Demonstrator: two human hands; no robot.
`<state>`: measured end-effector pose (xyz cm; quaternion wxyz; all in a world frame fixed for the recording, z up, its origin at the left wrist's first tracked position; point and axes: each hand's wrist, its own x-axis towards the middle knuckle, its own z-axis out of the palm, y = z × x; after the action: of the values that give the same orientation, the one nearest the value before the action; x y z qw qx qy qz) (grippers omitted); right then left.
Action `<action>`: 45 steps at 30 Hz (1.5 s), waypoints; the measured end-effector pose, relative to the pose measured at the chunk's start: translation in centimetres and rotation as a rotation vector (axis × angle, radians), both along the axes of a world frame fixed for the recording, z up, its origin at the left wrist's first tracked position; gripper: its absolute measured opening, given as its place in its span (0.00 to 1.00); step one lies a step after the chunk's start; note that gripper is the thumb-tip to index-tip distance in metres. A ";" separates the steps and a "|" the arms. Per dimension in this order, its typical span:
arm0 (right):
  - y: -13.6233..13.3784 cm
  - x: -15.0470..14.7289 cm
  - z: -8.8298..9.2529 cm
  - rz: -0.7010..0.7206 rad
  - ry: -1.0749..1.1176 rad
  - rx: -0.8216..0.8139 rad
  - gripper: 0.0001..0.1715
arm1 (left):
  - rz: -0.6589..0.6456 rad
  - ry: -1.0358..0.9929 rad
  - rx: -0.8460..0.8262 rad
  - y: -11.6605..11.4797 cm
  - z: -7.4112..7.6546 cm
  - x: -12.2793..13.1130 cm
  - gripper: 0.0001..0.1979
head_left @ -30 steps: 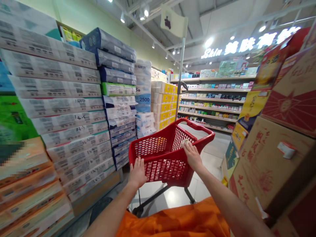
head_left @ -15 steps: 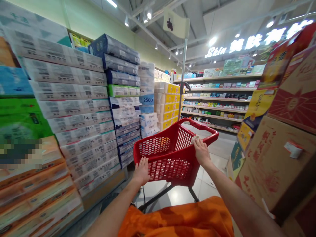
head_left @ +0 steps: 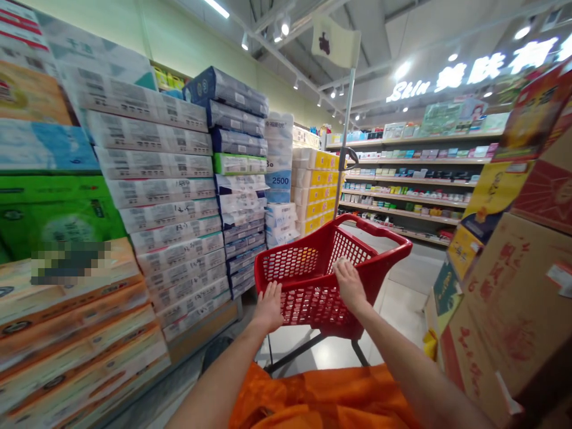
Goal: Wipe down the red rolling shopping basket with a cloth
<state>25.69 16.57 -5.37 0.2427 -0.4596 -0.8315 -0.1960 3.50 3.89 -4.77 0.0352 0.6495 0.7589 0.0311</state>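
Note:
In front of me stands a red plastic shopping cart (head_left: pixel 378 271) with a perforated basket and dark legs. My left hand (head_left: pixel 269 308) is hooked over the near rim by its left end, fingers close together. My right hand (head_left: pixel 351 287) presses on the same rim further right, fingers bent around a small pale cloth or tissue (head_left: pixel 340 262). Most of that cloth is hidden under the fingers. Behind the basket rises a metal pole (head_left: pixel 347 119) with a pale flag (head_left: pixel 335 44). Orange clothing (head_left: pixel 322 396) covers my lap.
Tall stacks of white paper packs (head_left: pixel 179 196) and orange-white packs (head_left: pixel 89 333) line the left. Cardboard cartons (head_left: pixel 527 286) close in on the right. Shelves of small goods (head_left: pixel 411 173) stand at the back. Pale tiled floor (head_left: pixel 397 310) shows beside the cart.
My right hand has slid left along the near rim with the pale cloth. My left hand stays on the rim. The whole view has shifted slightly, so things appear further right.

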 end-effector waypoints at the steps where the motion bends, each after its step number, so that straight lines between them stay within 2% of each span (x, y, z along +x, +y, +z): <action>1: -0.6 -1.2 -0.5 0.079 -0.027 -0.010 0.37 | 0.001 -0.002 -0.006 0.0 0.0 0.0 0.42; 3: -1.2 -2.8 -1.4 0.199 -0.073 -0.022 0.39 | 0.003 -0.004 -0.011 -0.1 0.0 -0.2 0.43; 4: -1.0 -2.8 -1.6 0.216 -0.080 -0.021 0.39 | 0.001 -0.003 -0.010 -0.1 -0.1 -0.3 0.43; 6: -0.1 -1.4 -1.3 0.152 -0.051 0.005 0.38 | -0.011 -0.004 -0.001 0.0 -0.3 -0.5 0.43; 9: 1.3 1.4 -0.6 -0.031 0.042 0.055 0.34 | -0.014 0.001 0.015 0.0 -0.7 -0.6 0.43; 11: 1.2 1.9 -0.6 -0.072 0.064 0.068 0.34 | -0.003 0.008 0.022 0.0 -0.8 -0.5 0.43; 16: 0.1 0.0 -1.7 0.130 -0.056 0.092 0.39 | -0.001 0.013 0.021 0.2 -0.6 -0.6 0.43; 17: 0.3 0.3 -1.5 0.116 -0.061 0.091 0.38 | 0.000 0.010 0.018 0.2 -0.6 -0.6 0.42; 22: 1.7 3.0 0.2 -0.149 0.024 0.058 0.34 | 0.006 0.027 0.048 0.5 -0.8 -0.6 0.41; 28: 0.2 -0.1 -1.1 0.089 -0.116 0.030 0.38 | -0.003 0.014 0.030 0.5 -0.7 -0.5 0.41; 31: 0.9 1.0 -0.6 -0.004 -0.083 0.032 0.36 | -0.021 0.005 0.022 0.6 -0.4 -0.8 0.41; 34: 1.6 2.1 -0.3 -0.068 0.016 0.074 0.35 | 0.083 0.008 0.031 0.6 -0.6 -1.5 0.42; 37: 1.4 0.8 -1.7 0.025 0.086 0.082 0.36 | 0.145 0.042 0.024 0.4 -1.2 -2.3 0.42; 41: 1.2 -0.7 -3.3 0.160 0.120 0.051 0.40 | 0.077 0.060 0.014 0.2 -1.7 -2.2 0.41; 45: 2.1 0.2 -3.0 0.113 0.163 -0.012 0.40 | -0.007 0.045 0.001 0.4 -1.9 -0.4 0.41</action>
<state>25.89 18.67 -8.33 0.3173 -0.4279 -0.8348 -0.1388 3.12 4.29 -6.62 0.0178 0.6528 0.7572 0.0167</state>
